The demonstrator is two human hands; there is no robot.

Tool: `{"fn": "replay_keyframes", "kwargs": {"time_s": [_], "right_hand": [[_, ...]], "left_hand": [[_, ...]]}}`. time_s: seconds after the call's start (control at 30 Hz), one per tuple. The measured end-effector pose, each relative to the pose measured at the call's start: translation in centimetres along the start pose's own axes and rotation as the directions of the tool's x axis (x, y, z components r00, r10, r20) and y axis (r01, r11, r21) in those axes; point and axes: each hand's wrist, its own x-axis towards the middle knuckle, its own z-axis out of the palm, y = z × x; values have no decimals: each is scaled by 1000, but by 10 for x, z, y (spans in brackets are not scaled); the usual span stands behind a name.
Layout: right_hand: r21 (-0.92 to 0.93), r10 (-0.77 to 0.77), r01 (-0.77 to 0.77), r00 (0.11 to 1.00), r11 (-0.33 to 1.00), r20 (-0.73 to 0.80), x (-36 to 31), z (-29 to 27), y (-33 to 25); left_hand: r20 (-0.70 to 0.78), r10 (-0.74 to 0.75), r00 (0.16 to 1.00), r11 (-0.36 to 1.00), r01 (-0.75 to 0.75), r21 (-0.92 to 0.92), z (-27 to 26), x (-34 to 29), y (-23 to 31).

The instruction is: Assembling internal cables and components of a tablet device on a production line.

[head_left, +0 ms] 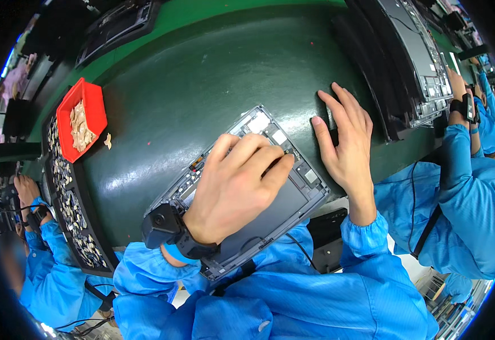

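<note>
A flat grey electronic device housing (pixel 281 209), like an opened tablet or laptop, lies tilted at the near edge of the green table, with boards and small parts exposed along its far side. My left hand (pixel 239 184), with a black camera on a wrist strap, rests over it. The fingers are curled down onto the far part of the housing; their tips are partly hidden, so anything pinched there cannot be made out. To the right of the housing, my right hand (pixel 346 136) lies on the table with its fingers spread, holding nothing.
A red bin (pixel 101 107) of small tan pieces stands at the left on a long black tray (pixel 107 249) holding many small parts. One loose tan piece (pixel 108 141) lies beside it. Similar housings (pixel 414 62) are stacked on black material at right. Co-workers in blue sit on both sides.
</note>
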Motion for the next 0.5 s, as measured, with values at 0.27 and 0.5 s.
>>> {"fn": "replay_keyframes", "kwargs": {"time_s": [0.27, 0.5], "right_hand": [[14, 22, -22, 1000, 1000, -7, 1, 3, 1], [13, 19, -19, 1000, 1000, 3, 1, 2, 1]], "left_hand": [[-28, -39, 999, 995, 36, -95, 6, 0, 1], [-112, -70, 991, 985, 51, -165, 8, 2, 4]]}}
